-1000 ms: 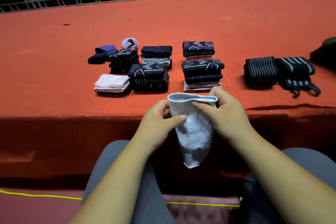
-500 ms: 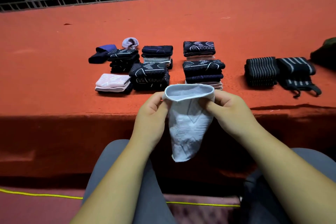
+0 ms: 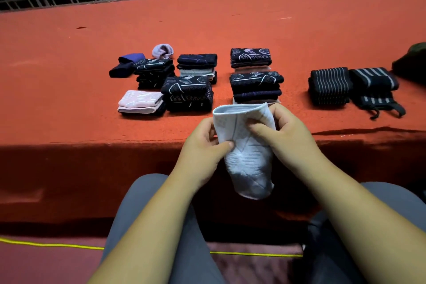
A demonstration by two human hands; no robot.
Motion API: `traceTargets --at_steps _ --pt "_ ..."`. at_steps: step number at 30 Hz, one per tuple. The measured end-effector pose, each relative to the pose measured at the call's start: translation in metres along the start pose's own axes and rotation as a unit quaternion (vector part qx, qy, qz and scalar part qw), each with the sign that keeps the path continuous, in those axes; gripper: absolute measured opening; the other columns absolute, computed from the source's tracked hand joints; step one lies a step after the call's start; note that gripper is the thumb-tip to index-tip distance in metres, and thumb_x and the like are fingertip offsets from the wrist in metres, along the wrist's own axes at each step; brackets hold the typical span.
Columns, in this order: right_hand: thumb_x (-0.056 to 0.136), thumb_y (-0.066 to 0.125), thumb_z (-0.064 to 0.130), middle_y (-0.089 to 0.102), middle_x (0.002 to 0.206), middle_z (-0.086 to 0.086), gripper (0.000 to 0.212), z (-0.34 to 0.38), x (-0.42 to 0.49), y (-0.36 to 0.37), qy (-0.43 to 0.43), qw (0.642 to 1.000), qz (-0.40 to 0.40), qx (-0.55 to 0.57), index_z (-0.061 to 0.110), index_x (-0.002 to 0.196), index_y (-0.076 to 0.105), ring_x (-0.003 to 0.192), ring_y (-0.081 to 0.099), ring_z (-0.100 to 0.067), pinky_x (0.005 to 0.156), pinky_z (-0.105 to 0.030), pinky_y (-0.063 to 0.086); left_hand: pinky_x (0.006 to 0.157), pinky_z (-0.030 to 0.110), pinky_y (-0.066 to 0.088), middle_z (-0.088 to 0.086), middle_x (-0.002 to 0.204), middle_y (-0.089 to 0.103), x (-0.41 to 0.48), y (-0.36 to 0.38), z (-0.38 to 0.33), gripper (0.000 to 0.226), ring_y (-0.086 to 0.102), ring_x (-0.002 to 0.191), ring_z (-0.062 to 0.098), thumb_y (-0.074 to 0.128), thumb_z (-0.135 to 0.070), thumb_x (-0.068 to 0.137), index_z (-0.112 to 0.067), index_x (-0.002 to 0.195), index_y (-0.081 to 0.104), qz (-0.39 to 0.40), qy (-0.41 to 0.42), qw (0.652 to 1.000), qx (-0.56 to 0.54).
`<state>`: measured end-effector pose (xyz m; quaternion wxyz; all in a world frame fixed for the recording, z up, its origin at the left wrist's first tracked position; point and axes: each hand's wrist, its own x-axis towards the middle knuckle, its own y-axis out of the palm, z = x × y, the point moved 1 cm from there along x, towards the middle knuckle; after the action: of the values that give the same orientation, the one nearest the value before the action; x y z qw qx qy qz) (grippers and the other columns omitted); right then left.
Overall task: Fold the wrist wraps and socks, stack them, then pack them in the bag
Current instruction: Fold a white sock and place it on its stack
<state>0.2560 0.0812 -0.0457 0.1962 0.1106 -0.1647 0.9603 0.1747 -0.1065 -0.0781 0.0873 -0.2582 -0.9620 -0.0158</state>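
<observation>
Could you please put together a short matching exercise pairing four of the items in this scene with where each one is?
Things:
1. white sock
2. striped wrist wraps
3. lilac sock
4. pink folded socks

Places:
A. at the back left, next to the blue sock
B. held by the left hand and the right hand
C. at the front left, beside a dark sock stack
D. on the right, apart from all the socks

Pairs: 1-B, 2-D, 3-A, 4-C

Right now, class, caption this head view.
Left hand and right hand grip a white sock before folded sock stacks.
</observation>
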Motion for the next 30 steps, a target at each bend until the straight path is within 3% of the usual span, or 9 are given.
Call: traceTargets --at_steps 4,8,11,15,17,19,22,25,30 --pt "0.101 0.066 0.013 0.077 0.118 0.016 0.029 0.003 -0.002 -0.006 -0.014 0.997 0.074 -0.001 0.028 0.125 0.072 0.113 0.069 -0.001 0.095 -0.023 0.051 0.092 0.036 0.058 0.018 0.122 0.076 0.001 -0.004 0.000 0.047 0.071 0.113 0.026 0.051 0.022 0.094 0.000 0.136 0.054 0.006 -0.015 0.999 -0.036" --pt "0.100 0.063 0.003 0.080 0.103 0.011 0.026 0.005 -0.003 -0.008 -0.017 0.998 0.034 0.046 0.020 0.109 0.080 0.094 0.068 0.002 0.083 -0.017 0.051 0.083 0.027 0.057 0.010 0.110 0.079 0.000 -0.006 -0.003 0.043 0.073 0.102 0.019 0.052 0.012 0.089 -0.004 0.128 0.057 0.011 -0.018 1.000 -0.023" --pt "0.096 0.066 0.002 0.081 0.098 0.001 0.023 0.005 -0.001 -0.007 -0.015 0.999 0.011 0.029 0.018 0.100 0.082 0.088 0.066 -0.002 0.080 -0.022 0.054 0.071 0.017 0.054 -0.001 0.093 0.078 -0.003 -0.005 -0.008 0.040 0.071 0.082 0.005 0.043 0.022 0.094 -0.002 0.122 0.058 0.024 -0.021 0.999 0.004" --pt "0.089 0.071 0.007 0.076 0.105 -0.015 0.017 0.000 0.003 -0.009 -0.024 1.000 -0.016 0.014 0.012 0.104 0.077 0.095 0.070 -0.021 0.094 -0.050 0.058 0.100 0.039 0.056 0.014 0.125 0.075 -0.004 -0.004 -0.013 0.030 0.070 0.115 0.023 0.059 0.003 0.104 -0.006 0.132 0.064 0.019 0.015 1.000 0.017" --pt "0.085 0.071 0.016 0.075 0.107 -0.017 0.023 -0.002 0.004 -0.008 -0.030 0.999 -0.015 0.005 0.009 0.106 0.073 0.097 0.071 -0.026 0.095 -0.057 0.056 0.105 0.047 0.051 0.016 0.126 0.075 -0.003 -0.006 -0.011 0.026 0.069 0.115 0.023 0.060 -0.007 0.106 -0.009 0.130 0.069 -0.001 0.018 1.000 0.017" --pt "0.088 0.075 0.023 0.075 0.108 -0.017 0.025 -0.002 0.004 -0.008 -0.029 0.999 -0.002 0.028 0.008 0.108 0.073 0.095 0.068 -0.016 0.096 -0.054 0.055 0.110 0.054 0.049 0.014 0.127 0.075 -0.002 -0.005 -0.011 0.026 0.068 0.121 0.027 0.055 -0.014 0.110 -0.014 0.130 0.072 -0.015 0.008 1.000 -0.003" --pt "0.105 0.067 0.026 0.079 0.116 -0.006 0.020 0.001 -0.002 -0.007 -0.023 0.995 0.037 0.090 0.014 0.118 0.076 0.104 0.070 -0.009 0.096 -0.033 0.056 0.106 0.065 0.049 0.014 0.127 0.075 -0.005 -0.004 -0.014 0.028 0.069 0.120 0.034 0.051 -0.023 0.112 -0.025 0.129 0.073 -0.025 -0.027 0.998 -0.051" --pt "0.110 0.056 0.025 0.079 0.108 0.008 0.025 -0.001 -0.003 -0.004 -0.027 0.995 0.012 0.100 0.016 0.112 0.079 0.099 0.070 -0.004 0.088 -0.022 0.054 0.092 0.053 0.055 0.010 0.122 0.077 -0.005 -0.002 -0.016 0.028 0.071 0.106 0.025 0.049 -0.026 0.113 -0.027 0.128 0.072 -0.030 -0.043 0.997 -0.054" --pt "0.108 0.063 0.032 0.074 0.092 0.005 0.024 -0.006 -0.001 -0.002 -0.012 0.995 -0.041 0.088 0.016 0.102 0.081 0.085 0.064 -0.007 0.079 -0.033 0.052 0.086 0.036 0.062 0.004 0.118 0.080 -0.009 0.001 -0.010 0.026 0.076 0.108 0.019 0.071 -0.021 0.101 -0.018 0.127 0.066 0.062 -0.106 0.992 0.006"
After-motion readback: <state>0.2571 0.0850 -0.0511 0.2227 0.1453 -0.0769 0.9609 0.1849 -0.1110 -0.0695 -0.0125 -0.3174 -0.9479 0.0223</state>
